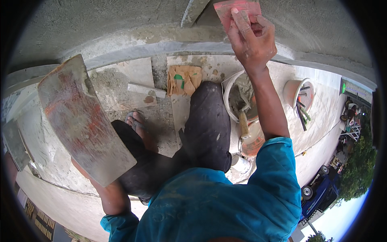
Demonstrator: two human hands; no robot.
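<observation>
High in the view, my right hand (254, 42) is closed on a thin pink-red plastic spreader (222, 15), fingers spread across its back. The spreader lies against or very close to the grey plastered wall (314, 30). To the left, a large worn rectangular plastering board (86, 117) is held up and tilted, smeared grey and reddish, with a little paste near its upper right edge. My left hand (79, 166) is beneath this board, and its fingers are hidden behind it.
A bucket of grey mortar (226, 94) with a wooden-handled trowel (244, 123) stands beside my knee. Farther right is a white bucket of tools (288, 90). Flattened brown paper (184, 80) and a pale strip (146, 89) lie on the floor. A concrete ledge (121, 55) runs along the wall.
</observation>
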